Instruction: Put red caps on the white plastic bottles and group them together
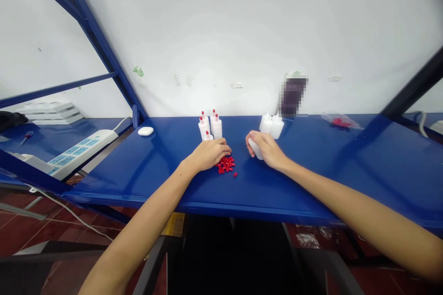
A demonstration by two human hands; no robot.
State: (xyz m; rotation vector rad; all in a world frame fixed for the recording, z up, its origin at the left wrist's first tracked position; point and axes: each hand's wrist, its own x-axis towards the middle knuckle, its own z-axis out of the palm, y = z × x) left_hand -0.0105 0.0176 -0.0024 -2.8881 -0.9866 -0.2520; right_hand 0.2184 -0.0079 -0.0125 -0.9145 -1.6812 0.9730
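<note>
My left hand [212, 153] reaches down at the upper edge of a pile of small red caps [225, 165], its fingertips bent together; whether a cap is between them is hidden. Just behind it stand several white bottles with red tips [217, 127]. To the right, my right hand [263, 146] is wrapped round a white bottle [256, 149], which is tilted, its top mostly covered by the fingers. Behind that hand, several white bottles [276, 127] without red tips stand close together.
On the blue table [166, 147] a white oval case [146, 131] lies at the left. A clear bag with red pieces [342, 122] lies at the back right. A power strip [79, 150] is beyond the left edge, and a pixelated dark object [293, 97] stands by the wall.
</note>
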